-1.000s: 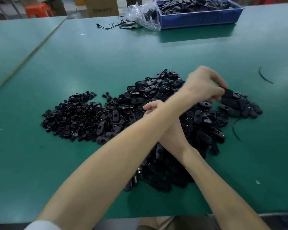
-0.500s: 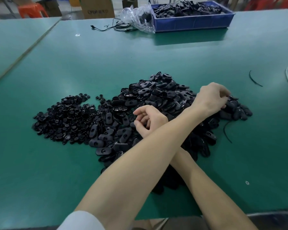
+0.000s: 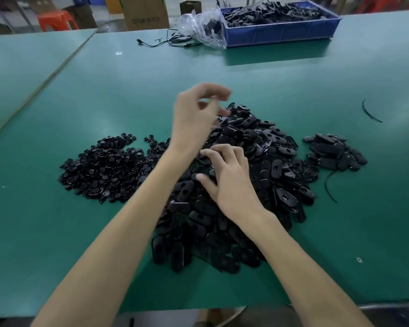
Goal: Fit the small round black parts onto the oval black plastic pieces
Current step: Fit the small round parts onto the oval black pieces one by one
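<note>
A heap of small round black parts (image 3: 104, 166) lies on the green table (image 3: 128, 90) to the left. Beside it is a larger heap of oval black plastic pieces (image 3: 276, 161). A smaller separate pile of oval pieces (image 3: 333, 152) sits to the right. My left hand (image 3: 196, 116) hovers blurred above the far side of the big heap, fingers loosely curled, with nothing seen in it. My right hand (image 3: 232, 180) rests palm down on the oval heap, its spread fingertips touching pieces.
A blue bin (image 3: 281, 34) full of black parts stands at the back, with a clear plastic bag (image 3: 203, 27) and a black cable (image 3: 170, 41) beside it. Thin black strips (image 3: 371, 113) (image 3: 328, 185) lie at the right. Cardboard boxes and an orange stool are beyond the table.
My arms have uncrossed. The left hand left the small right-hand pile and swung back left and up. The right hand turned palm down onto the oval heap.
</note>
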A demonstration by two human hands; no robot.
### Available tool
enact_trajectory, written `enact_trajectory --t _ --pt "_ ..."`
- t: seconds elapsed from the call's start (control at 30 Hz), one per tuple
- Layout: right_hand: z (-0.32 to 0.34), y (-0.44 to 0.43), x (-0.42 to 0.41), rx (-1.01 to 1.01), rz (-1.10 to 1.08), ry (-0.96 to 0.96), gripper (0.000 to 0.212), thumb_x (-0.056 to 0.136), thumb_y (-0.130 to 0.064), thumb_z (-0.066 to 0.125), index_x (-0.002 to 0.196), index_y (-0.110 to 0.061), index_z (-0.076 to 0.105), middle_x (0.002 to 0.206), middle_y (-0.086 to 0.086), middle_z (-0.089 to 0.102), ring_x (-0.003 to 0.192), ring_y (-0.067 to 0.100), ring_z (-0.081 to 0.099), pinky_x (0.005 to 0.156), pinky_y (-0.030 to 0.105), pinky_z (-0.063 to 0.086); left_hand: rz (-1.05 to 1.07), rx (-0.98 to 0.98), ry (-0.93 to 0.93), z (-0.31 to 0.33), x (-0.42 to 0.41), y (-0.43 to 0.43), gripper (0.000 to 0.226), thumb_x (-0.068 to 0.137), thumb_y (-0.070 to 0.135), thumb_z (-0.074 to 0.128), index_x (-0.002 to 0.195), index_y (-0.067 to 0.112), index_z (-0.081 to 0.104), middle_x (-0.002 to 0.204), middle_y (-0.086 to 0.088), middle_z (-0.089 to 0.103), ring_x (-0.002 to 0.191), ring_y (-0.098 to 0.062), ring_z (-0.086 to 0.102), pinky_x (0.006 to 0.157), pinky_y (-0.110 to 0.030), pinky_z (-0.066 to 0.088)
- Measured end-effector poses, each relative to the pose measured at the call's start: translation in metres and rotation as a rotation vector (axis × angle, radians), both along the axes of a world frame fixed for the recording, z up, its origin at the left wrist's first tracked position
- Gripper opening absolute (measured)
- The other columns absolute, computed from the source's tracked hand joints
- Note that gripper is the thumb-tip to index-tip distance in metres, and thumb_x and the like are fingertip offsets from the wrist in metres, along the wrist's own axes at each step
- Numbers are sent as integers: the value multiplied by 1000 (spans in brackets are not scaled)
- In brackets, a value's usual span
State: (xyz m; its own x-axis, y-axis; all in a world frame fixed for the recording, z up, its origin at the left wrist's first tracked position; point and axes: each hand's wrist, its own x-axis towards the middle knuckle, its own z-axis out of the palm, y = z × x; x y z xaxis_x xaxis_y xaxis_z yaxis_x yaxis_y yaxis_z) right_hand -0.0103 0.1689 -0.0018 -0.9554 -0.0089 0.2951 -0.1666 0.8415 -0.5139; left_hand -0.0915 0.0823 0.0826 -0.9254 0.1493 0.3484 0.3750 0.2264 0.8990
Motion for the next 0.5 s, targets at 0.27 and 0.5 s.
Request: enact_trajectory --t 0.27,0.5 --pt "-5 -1 -3 74 3 -53 35 104 -42 61 131 -21 68 133 -4 55 128 20 43 110 34 27 376 -366 -11 -54 -9 -94 28 99 -1 54 105 16 75 105 2 74 92 -8 67 85 -14 51" --pt "-7 -1 -2 34 4 -4 28 102 -38 66 120 -20 75 126 -4 57 124 19 45 108 33 28 552 -893 -104 -72 -13 -127 32 103 19 57 132 9 65 134 -19 58 129 -39 45 110 -48 28"
